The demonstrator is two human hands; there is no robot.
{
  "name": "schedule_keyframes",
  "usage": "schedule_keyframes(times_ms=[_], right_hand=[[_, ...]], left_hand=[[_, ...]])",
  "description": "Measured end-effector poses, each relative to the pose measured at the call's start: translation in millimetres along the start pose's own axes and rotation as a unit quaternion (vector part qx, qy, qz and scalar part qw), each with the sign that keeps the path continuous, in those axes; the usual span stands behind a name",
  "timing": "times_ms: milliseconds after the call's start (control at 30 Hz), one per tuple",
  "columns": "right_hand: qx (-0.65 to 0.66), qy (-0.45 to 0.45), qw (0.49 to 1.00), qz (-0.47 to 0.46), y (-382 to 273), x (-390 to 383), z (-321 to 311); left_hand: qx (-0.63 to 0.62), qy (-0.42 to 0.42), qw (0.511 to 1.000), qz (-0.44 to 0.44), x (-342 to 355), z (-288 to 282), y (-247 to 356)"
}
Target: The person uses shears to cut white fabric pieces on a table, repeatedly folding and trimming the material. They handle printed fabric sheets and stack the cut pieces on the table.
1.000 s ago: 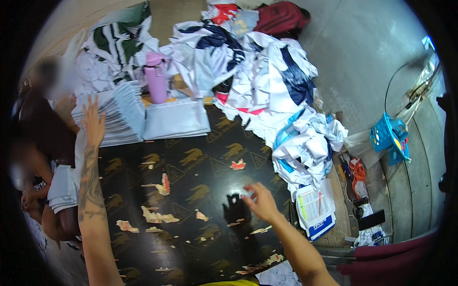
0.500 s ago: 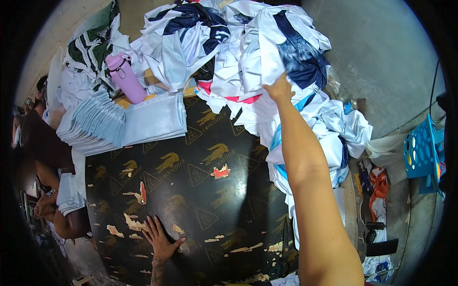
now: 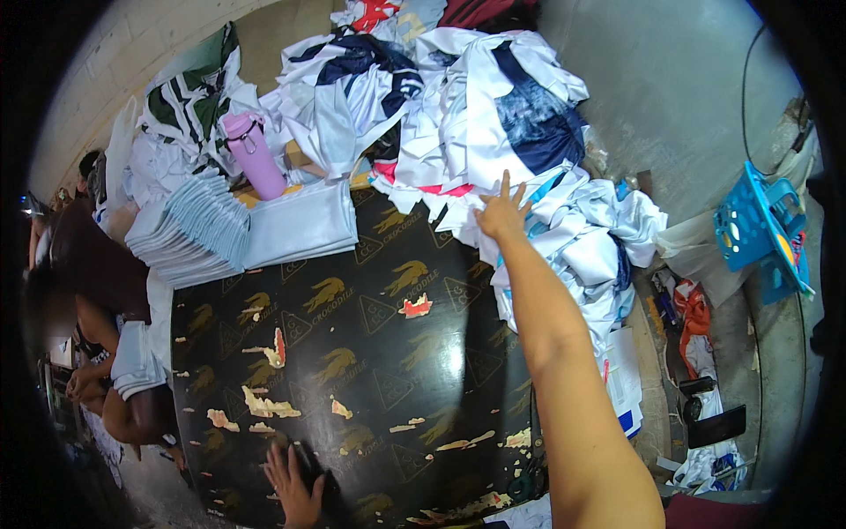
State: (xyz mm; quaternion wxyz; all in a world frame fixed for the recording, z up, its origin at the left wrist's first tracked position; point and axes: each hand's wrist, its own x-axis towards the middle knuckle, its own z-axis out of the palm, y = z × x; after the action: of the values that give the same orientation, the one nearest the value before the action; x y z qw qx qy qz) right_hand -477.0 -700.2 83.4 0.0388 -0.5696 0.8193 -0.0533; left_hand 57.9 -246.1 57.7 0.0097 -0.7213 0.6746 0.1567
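Observation:
My right hand (image 3: pixel 504 217) reaches far forward with its fingers apart, at the near edge of a heap of white and navy cloth pieces (image 3: pixel 493 167). It grips nothing; whether the fingertips touch the cloth, I cannot tell. Below that hand, more crumpled white cloth with light blue parts (image 3: pixel 573 234) hangs along the table's right edge. Close to the near edge, my left hand (image 3: pixel 293 487) is over the black tabletop (image 3: pixel 379 353), fingers spread and holding nothing. The tabletop has gold printing and chipped patches.
Folded pale cloths (image 3: pixel 189 234) stand stacked at the far left, beside a flat folded one (image 3: pixel 304 227) and a lilac bottle (image 3: pixel 256 159). Another person's arm (image 3: pixel 101 370) shows at left. Papers (image 3: pixel 624 379) lie right; a blue plastic basket (image 3: pixel 745 220) is beyond.
My right hand has let go of the white cloth and come nearer, its fingers opening. My left hand has slid toward the near edge. The whole view has shifted slightly.

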Motion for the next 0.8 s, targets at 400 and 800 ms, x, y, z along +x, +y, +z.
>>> schedule_keyframes(times_ms=[400, 800], right_hand=[[0.192, -0.030, 0.947, -0.255, -71, -122, -3], [0.220, -0.104, 0.907, -0.344, -103, -451, -47]], left_hand=[[-0.173, 0.185, 0.964, -0.077, -57, -18, -16], [-0.163, 0.032, 0.980, 0.110, -11, 31, 8]])
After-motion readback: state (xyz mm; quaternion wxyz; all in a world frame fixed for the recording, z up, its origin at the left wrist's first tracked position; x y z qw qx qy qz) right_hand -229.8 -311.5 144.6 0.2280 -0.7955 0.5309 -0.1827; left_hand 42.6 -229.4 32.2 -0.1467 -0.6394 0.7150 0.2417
